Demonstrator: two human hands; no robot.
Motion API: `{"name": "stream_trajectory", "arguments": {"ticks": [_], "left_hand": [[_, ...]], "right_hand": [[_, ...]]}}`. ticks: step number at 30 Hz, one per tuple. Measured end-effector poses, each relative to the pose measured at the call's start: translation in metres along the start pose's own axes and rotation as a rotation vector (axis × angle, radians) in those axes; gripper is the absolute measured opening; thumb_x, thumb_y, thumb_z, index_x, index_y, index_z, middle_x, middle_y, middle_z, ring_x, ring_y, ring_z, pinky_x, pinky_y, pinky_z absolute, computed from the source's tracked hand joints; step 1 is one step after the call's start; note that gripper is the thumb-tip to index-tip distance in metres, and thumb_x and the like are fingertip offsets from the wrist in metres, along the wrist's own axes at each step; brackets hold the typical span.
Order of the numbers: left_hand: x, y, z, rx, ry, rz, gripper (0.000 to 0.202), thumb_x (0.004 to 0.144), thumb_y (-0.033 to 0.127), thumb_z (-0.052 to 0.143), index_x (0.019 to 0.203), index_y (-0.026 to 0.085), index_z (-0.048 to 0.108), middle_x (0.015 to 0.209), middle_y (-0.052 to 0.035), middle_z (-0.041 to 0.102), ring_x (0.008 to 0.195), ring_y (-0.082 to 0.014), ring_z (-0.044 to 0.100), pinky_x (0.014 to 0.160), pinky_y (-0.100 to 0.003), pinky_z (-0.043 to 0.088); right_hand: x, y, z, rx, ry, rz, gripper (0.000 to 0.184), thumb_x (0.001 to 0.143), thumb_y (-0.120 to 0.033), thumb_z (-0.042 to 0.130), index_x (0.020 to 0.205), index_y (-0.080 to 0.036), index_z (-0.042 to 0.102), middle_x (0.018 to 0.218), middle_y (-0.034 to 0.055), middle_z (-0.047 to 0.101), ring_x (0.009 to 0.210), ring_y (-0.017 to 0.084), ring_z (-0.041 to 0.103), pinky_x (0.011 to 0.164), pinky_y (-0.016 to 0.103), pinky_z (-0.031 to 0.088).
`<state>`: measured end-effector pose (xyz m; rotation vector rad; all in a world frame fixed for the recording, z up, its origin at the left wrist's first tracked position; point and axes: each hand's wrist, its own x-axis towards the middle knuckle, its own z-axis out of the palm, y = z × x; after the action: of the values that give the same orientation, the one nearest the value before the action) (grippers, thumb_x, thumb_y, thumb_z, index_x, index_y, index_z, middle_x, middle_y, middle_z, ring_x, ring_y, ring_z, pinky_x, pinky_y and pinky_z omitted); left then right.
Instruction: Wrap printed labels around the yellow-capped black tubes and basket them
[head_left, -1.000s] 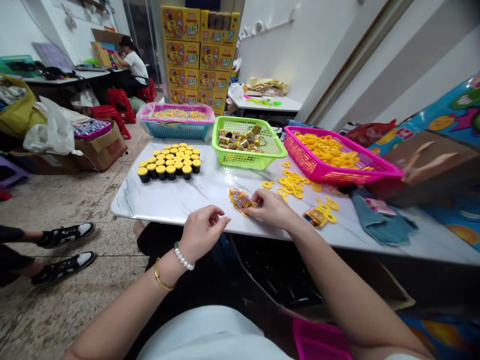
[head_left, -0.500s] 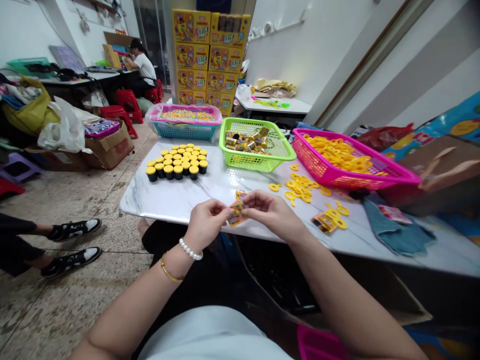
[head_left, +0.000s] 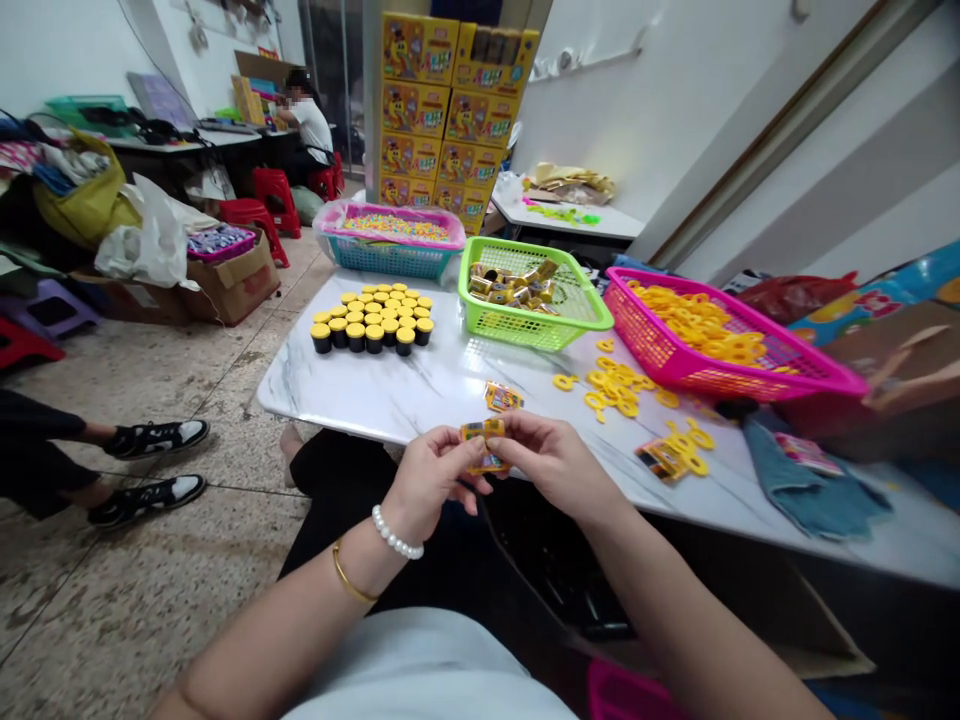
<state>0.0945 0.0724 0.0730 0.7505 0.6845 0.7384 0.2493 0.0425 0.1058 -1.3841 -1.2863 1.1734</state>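
Note:
Over the table's near edge, my left hand (head_left: 433, 468) and my right hand (head_left: 551, 462) pinch a small yellow printed label (head_left: 482, 430) between them. Fingers hide part of it, so I cannot tell whether it is flat or folded. Just beyond the hands lies another small yellow printed piece (head_left: 502, 396) on the table. To the right are loose yellow plastic rings with short stems (head_left: 616, 385). A small stack of printed labels (head_left: 661, 459) lies beside more rings. Several black tubs with yellow lids (head_left: 375, 318) stand grouped at the left.
Across the table's back stand a teal basket of coloured beads (head_left: 394, 258), a green basket of wrapped pieces (head_left: 536, 325) and a pink basket of yellow rings (head_left: 739, 370). A blue cloth (head_left: 806, 490) lies at right. Yellow boxes (head_left: 450, 120) are stacked behind; a person (head_left: 307, 120) sits far left.
The label has turned in my hands, which have come slightly nearer to me. The whole view has shifted, so the table sits a little further right and the printed piece beyond shows more fully.

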Motion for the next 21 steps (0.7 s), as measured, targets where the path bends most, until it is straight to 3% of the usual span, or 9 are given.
{"name": "stream_trajectory", "arguments": {"ticks": [8, 13, 17, 21], "left_hand": [[0.0, -0.001, -0.016, 0.088, -0.039, 0.016, 0.038, 0.067, 0.042, 0.082, 0.08, 0.011, 0.063, 0.061, -0.0027, 0.065, 0.047, -0.0097, 0.059, 0.037, -0.016, 0.043], [0.001, 0.01, -0.016, 0.156, 0.011, 0.054, 0.035, 0.069, 0.037, 0.081, 0.084, 0.011, 0.063, 0.061, -0.0019, 0.065, 0.046, -0.0095, 0.059, 0.036, -0.016, 0.044], [0.002, 0.013, -0.014, 0.278, 0.021, 0.066, 0.038, 0.07, 0.036, 0.081, 0.091, 0.013, 0.059, 0.058, 0.0005, 0.065, 0.041, -0.0104, 0.058, 0.032, -0.016, 0.041], [-0.001, 0.002, -0.021, 0.298, 0.01, 0.01, 0.042, 0.07, 0.04, 0.08, 0.094, 0.013, 0.058, 0.067, -0.003, 0.069, 0.043, -0.0107, 0.06, 0.032, -0.016, 0.041]], "right_hand": [[-0.003, 0.005, 0.007, 0.0, -0.034, 0.036, 0.029, 0.077, -0.044, 0.073, 0.087, -0.018, 0.069, 0.074, 0.0015, 0.068, 0.064, 0.013, 0.062, 0.057, 0.025, 0.052], [-0.004, 0.006, 0.007, 0.013, 0.0, 0.04, 0.03, 0.075, -0.044, 0.075, 0.087, -0.018, 0.067, 0.067, -0.0005, 0.065, 0.059, 0.013, 0.061, 0.057, 0.026, 0.054], [0.008, 0.006, -0.007, -0.082, 0.043, -0.002, 0.026, 0.075, -0.041, 0.071, 0.087, -0.018, 0.068, 0.071, 0.0004, 0.066, 0.056, 0.012, 0.058, 0.055, 0.027, 0.052], [0.025, 0.012, -0.033, -0.332, 0.098, -0.024, 0.028, 0.076, -0.039, 0.065, 0.088, -0.016, 0.071, 0.063, 0.0003, 0.064, 0.05, 0.011, 0.052, 0.049, 0.024, 0.043]]}}
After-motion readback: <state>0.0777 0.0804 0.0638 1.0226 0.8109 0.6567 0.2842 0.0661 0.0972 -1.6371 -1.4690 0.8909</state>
